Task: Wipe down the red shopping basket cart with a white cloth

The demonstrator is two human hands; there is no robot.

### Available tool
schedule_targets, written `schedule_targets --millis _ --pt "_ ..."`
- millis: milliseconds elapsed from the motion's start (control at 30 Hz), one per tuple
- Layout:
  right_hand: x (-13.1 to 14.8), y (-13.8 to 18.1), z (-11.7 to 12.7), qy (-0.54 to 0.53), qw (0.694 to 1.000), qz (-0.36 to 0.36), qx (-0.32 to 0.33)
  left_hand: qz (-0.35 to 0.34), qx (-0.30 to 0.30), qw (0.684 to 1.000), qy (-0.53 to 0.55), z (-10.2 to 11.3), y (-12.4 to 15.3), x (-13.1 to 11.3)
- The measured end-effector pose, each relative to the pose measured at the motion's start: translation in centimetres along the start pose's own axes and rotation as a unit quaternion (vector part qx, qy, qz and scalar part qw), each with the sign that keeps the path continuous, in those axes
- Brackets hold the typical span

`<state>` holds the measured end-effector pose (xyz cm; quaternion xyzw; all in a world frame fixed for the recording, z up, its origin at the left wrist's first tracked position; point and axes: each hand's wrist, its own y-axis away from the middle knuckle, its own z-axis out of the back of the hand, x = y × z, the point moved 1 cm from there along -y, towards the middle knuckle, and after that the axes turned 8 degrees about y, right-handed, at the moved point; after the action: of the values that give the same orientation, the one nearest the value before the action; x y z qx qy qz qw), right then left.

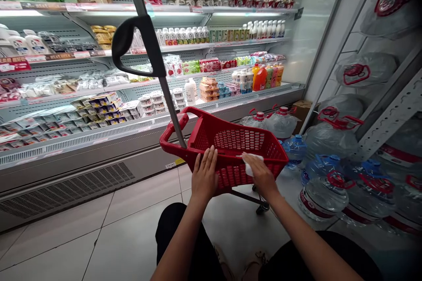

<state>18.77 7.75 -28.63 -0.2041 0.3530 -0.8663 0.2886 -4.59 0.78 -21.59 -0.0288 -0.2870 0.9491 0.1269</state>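
Note:
A red plastic shopping basket [227, 140] on small wheels stands on the tiled floor in front of me. Its grey pull rod with a black handle [140, 44] rises up to the left. My left hand [204, 174] rests flat on the basket's near rim, fingers stretched out. My right hand [260, 173] presses a white cloth [249, 164] against the near rim, fingers curled over it. My knees in black trousers show at the bottom.
A long open chiller [99, 109] with shelves of dairy, drinks and packaged food runs along the left and back. Large water jugs [325, 195] with red caps lie piled on the floor and on a rack at the right. A cardboard box [301, 109] sits behind.

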Motion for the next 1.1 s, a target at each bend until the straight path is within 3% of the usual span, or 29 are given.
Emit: schedule_targets --millis 133,233,333,500,600,733,900,1000,1100 --pt "-6.4 3.4 2.0 0.046 0.995 -0.089 0.016 0.042 -0.019 0.999 0.011 -0.4 -0.4 -0.3" --pt "-7.4 4.1 2.4 0.064 0.988 -0.141 0.016 0.041 -0.015 0.999 0.019 -1.6 -0.5 -1.7" --pt "-4.7 2.5 1.3 0.061 0.99 -0.127 0.009 0.018 0.006 1.0 0.023 -3.2 -0.4 -3.6" --pt "2.2 -2.0 -1.3 0.01 0.999 -0.036 0.022 0.013 0.015 0.999 0.024 -4.9 -0.7 -5.1" --pt "2.9 -2.7 -1.7 -0.002 0.999 -0.02 0.028 -0.003 0.022 1.0 0.021 -4.8 -0.8 -4.3" --pt "-1.3 -0.6 -0.1 0.019 0.999 -0.031 0.034 -0.024 0.037 0.999 0.023 -4.2 -0.9 -2.8" --pt "-7.8 3.5 2.9 0.037 0.993 -0.105 0.038 -0.001 0.035 0.999 0.038 -4.3 -1.3 -2.6" --pt "-8.6 4.7 3.6 0.038 0.99 -0.131 0.029 0.031 0.034 0.997 0.054 -4.7 -2.0 -3.1" --pt "-6.7 4.6 3.3 0.047 0.99 -0.136 0.011 0.069 0.03 0.995 0.068 -5.3 -2.7 -4.3"
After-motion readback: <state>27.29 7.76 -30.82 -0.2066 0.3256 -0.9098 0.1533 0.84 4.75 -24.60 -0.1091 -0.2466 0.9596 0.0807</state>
